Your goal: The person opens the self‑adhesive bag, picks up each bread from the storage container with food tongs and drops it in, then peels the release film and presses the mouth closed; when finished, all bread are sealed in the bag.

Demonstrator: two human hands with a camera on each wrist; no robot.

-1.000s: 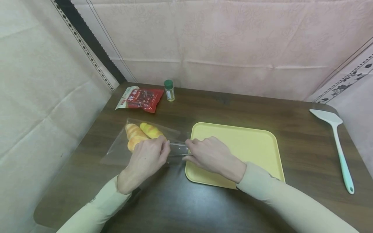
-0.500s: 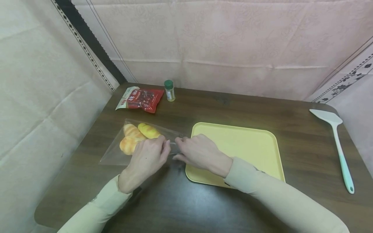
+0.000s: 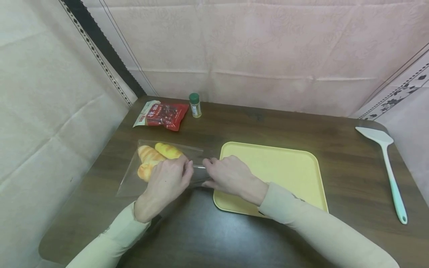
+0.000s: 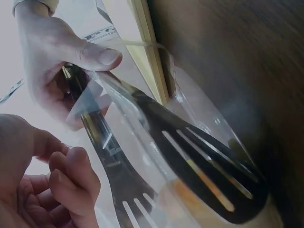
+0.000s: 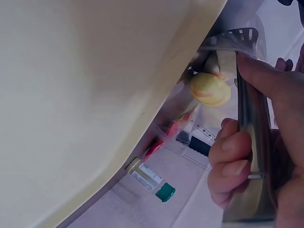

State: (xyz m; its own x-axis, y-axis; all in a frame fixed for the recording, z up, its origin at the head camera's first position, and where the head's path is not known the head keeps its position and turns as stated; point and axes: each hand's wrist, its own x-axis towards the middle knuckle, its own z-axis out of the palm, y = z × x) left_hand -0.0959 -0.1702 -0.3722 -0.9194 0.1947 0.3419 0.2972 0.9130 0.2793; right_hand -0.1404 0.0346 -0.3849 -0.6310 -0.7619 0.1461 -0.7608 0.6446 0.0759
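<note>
My right hand (image 3: 231, 175) grips a pair of metal tongs (image 5: 254, 147) by the handle. The tongs' dark slotted heads stand apart and reach into a clear plastic bag (image 3: 129, 186), plainly seen in the left wrist view. With curled fingers my left hand (image 3: 169, 176) pinches the bag near its mouth. Inside the bag lie a tan ridged bread roll (image 3: 149, 153), a rounder tan roll (image 3: 145, 172) and a yellow roll (image 3: 167, 150). My left hand partly hides the rolls in the head view.
A yellow tray (image 3: 285, 167) lies under and beyond my right hand. Behind the bag are a red snack packet (image 3: 165, 114) and a green-capped spice jar (image 3: 195, 105). A mint-handled spatula (image 3: 390, 167) lies at the far right. Cloth-covered walls edge the wooden table.
My right hand has moved left with the tongs, closer to my left hand. The rolls and the bag's far end have shifted left. My left hand stays nearly in place.
</note>
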